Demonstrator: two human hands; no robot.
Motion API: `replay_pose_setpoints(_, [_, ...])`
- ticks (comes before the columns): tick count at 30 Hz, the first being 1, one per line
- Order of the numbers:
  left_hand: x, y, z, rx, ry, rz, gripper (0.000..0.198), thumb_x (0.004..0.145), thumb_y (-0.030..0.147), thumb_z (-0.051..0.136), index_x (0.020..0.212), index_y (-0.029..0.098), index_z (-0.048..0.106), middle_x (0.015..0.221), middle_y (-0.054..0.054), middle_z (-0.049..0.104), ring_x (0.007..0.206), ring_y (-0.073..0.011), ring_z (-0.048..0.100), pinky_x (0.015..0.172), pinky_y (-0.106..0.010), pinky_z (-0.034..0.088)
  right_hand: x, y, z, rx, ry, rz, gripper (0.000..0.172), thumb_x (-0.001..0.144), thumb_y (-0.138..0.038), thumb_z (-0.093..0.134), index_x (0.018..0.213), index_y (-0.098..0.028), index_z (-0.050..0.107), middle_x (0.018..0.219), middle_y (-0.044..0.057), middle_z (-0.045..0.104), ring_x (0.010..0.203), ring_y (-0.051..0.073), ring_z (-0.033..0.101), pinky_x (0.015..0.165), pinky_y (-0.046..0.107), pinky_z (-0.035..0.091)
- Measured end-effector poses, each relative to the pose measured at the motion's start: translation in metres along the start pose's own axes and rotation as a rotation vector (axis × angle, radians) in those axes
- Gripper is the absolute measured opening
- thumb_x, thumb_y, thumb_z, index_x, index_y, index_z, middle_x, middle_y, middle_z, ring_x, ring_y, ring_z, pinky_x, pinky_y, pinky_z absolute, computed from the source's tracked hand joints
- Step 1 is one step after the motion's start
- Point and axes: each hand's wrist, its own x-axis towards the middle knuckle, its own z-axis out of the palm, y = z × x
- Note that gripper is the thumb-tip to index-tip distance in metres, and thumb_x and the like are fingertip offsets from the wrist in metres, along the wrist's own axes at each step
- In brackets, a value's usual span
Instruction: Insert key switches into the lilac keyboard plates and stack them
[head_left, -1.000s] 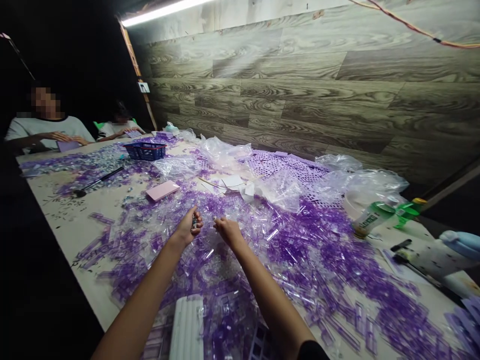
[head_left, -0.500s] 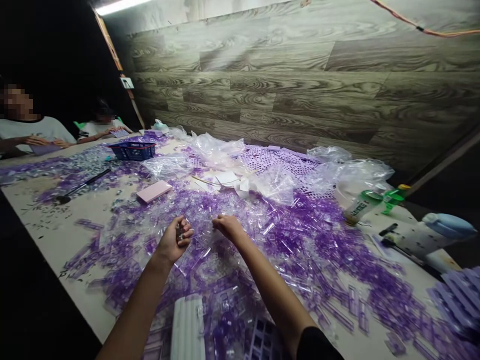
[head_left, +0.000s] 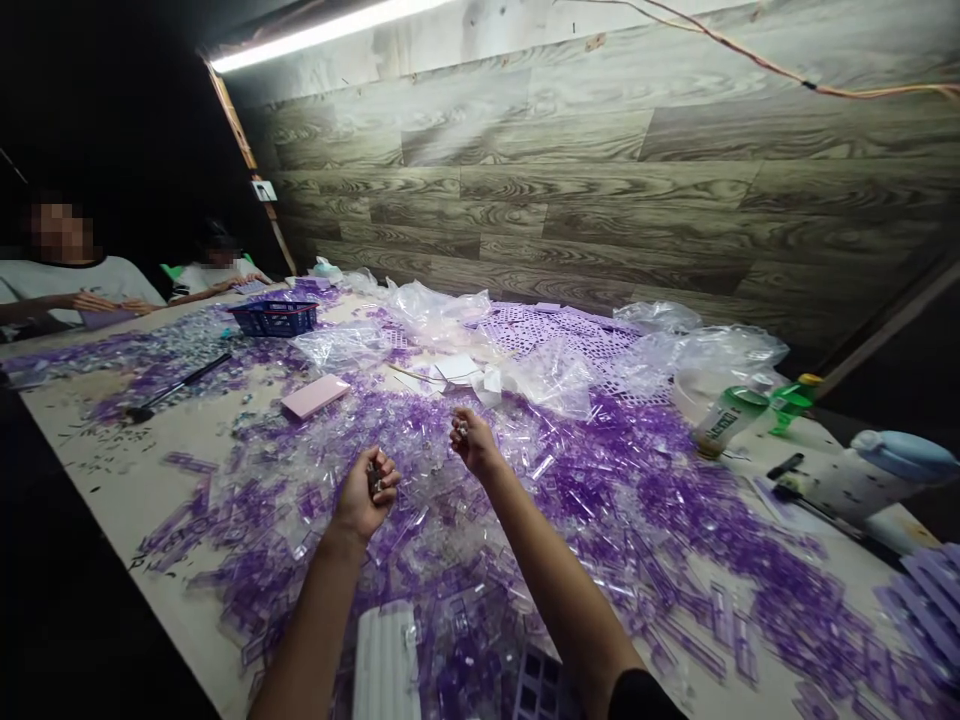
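Note:
My left hand [head_left: 365, 497] is curled shut above a heap of clear and purple plastic pieces [head_left: 600, 480], with small dark and shiny bits gripped in its palm. My right hand [head_left: 471, 441] is raised a little over the same heap, fingers pinched on a tiny shiny piece. The two hands are a short gap apart. A white ribbed block [head_left: 386, 660] lies near my left forearm at the table's near edge.
A pink flat box [head_left: 315, 397], a blue basket [head_left: 274, 317], a black rod [head_left: 176, 385], clear bags [head_left: 439, 305] and purple grid trays [head_left: 570, 335] lie farther back. Bottles [head_left: 731, 415] stand at right. Two other people [head_left: 71, 290] sit at the far left end.
My right hand has lifted off the heap with a small piece pinched in it. My left hand has drawn back toward me, still closed.

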Motion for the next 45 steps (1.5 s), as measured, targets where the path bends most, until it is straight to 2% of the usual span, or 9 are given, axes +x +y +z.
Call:
replay_pose_setpoints(7, [0.008, -0.006, -0.006, 0.046, 0.031, -0.007, 0.022, 0.079, 0.021, 0.048, 0.062, 0.019, 0.036, 0.049, 0.007, 0.034, 0.035, -0.0036, 0.034, 0.024, -0.009, 0.017, 0.01, 0.003, 0.012, 0.017, -0.003, 0.117, 0.043, 0.09, -0.046, 0.025, 0.067, -0.019, 0.048, 0.058, 0.0, 0.051, 0.046, 0.012, 0.049, 0.044, 0.021, 0.037])
replay_pose_setpoints(11, [0.011, -0.003, -0.007, 0.143, 0.053, 0.04, 0.026, 0.078, 0.026, 0.051, 0.061, 0.019, 0.034, 0.048, 0.008, 0.033, 0.034, -0.0036, 0.032, 0.025, -0.01, 0.016, 0.003, 0.009, 0.025, -0.167, -0.074, 0.078, 0.018, 0.08, -0.03, 0.058, 0.066, -0.018, 0.056, 0.074, 0.004, 0.061, 0.081, 0.021, 0.059, 0.067, 0.026, 0.041])
replay_pose_setpoints(15, [0.013, -0.001, -0.003, 0.321, 0.057, 0.106, 0.035, 0.075, 0.038, 0.056, 0.058, 0.02, 0.031, 0.046, 0.009, 0.032, 0.033, -0.0039, 0.03, 0.027, -0.012, 0.014, -0.002, 0.013, 0.034, -0.28, -0.123, 0.058, 0.011, 0.072, -0.013, 0.065, 0.065, -0.017, 0.058, 0.088, 0.009, 0.064, 0.1, 0.026, 0.055, 0.078, 0.029, 0.039])
replay_pose_setpoints(20, [0.018, -0.006, -0.002, 0.675, 0.048, 0.216, 0.035, 0.073, 0.047, 0.056, 0.058, 0.019, 0.043, 0.047, 0.007, 0.039, 0.036, -0.0054, 0.034, 0.032, -0.016, 0.016, -0.001, 0.014, 0.026, -0.241, -0.086, 0.024, 0.009, 0.08, -0.022, 0.06, 0.072, -0.017, 0.061, 0.085, 0.008, 0.063, 0.089, 0.022, 0.059, 0.069, 0.026, 0.042])
replay_pose_setpoints(24, [0.028, -0.012, -0.001, 1.008, 0.014, 0.294, 0.025, 0.069, 0.04, 0.062, 0.061, 0.016, 0.06, 0.044, 0.005, 0.043, 0.039, -0.0085, 0.037, 0.039, -0.02, 0.022, 0.0, 0.014, 0.006, -0.117, -0.04, 0.021, 0.029, 0.088, -0.039, 0.04, 0.089, -0.016, 0.058, 0.067, 0.001, 0.056, 0.054, 0.013, 0.055, 0.046, 0.02, 0.038])
replay_pose_setpoints(28, [0.038, -0.017, 0.001, 1.261, -0.017, 0.35, 0.021, 0.067, 0.038, 0.063, 0.062, 0.017, 0.066, 0.051, 0.002, 0.055, 0.054, -0.0155, 0.05, 0.049, -0.023, 0.03, -0.002, 0.015, -0.008, -0.077, -0.034, 0.032, 0.043, 0.09, -0.048, 0.026, 0.084, -0.015, 0.054, 0.057, -0.002, 0.049, 0.039, 0.009, 0.045, 0.037, 0.017, 0.033])
replay_pose_setpoints(32, [0.045, -0.023, 0.0, 1.436, 0.017, 0.373, 0.015, 0.065, 0.034, 0.068, 0.065, 0.019, 0.067, 0.068, -0.004, 0.064, 0.078, -0.0231, 0.057, 0.063, -0.026, 0.037, -0.009, 0.018, -0.008, -0.217, -0.095, 0.024, 0.049, 0.093, -0.045, 0.025, 0.069, -0.015, 0.055, 0.054, 0.0, 0.051, 0.042, 0.01, 0.048, 0.042, 0.019, 0.035])
replay_pose_setpoints(38, [0.052, -0.042, -0.004, 1.564, 0.07, 0.338, 0.017, 0.082, 0.031, 0.058, 0.089, 0.016, 0.061, 0.097, -0.005, 0.061, 0.091, -0.0175, 0.056, 0.082, -0.038, 0.044, -0.026, 0.008, -0.004, -0.613, -0.239, -0.09, 0.011, 0.082, -0.023, 0.057, 0.08, -0.022, 0.067, 0.082, 0.005, 0.066, 0.082, 0.022, 0.059, 0.068, 0.026, 0.039])
replay_pose_setpoints(45, [0.052, -0.038, -0.015, 1.603, 0.074, 0.341, 0.017, 0.085, 0.03, 0.054, 0.094, 0.017, 0.059, 0.104, -0.006, 0.059, 0.095, -0.0176, 0.055, 0.084, -0.038, 0.045, -0.027, 0.007, 0.0, -0.84, -0.37, -0.142, 0.016, 0.086, -0.02, 0.053, 0.082, -0.021, 0.069, 0.091, 0.008, 0.066, 0.088, 0.024, 0.06, 0.075, 0.032, 0.041])
